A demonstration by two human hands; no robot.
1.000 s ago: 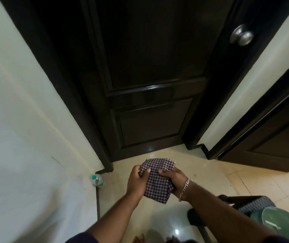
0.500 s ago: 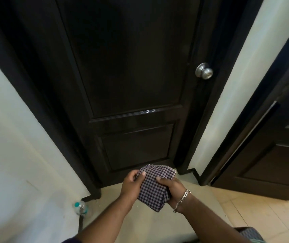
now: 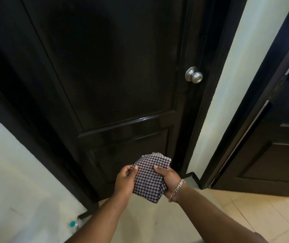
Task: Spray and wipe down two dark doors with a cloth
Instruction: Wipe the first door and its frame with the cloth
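A folded purple-and-white checked cloth point(image 3: 149, 178) is held between both hands at chest height, in front of the lower panel of a dark panelled door point(image 3: 115, 71). My left hand point(image 3: 125, 179) grips the cloth's left edge with thumb on top. My right hand point(image 3: 169, 179), with a silver bracelet at the wrist, cups the cloth's right side with its thumb on top. A second dark door point(image 3: 280, 146) stands at the right, partly out of frame. A bottle with a teal cap point(image 3: 74, 225) lies on the floor at the wall's foot.
The first door has a round silver knob point(image 3: 193, 75) on its right side. A pale wall strip point(image 3: 227, 85) separates the two door frames. Another pale wall point(image 3: 17, 181) runs along the left. Beige floor tiles point(image 3: 245, 213) lie below.
The view has tilted upward, so more of the door and its knob show and the floor items at lower right have left the frame. Both hands keep holding the cloth.
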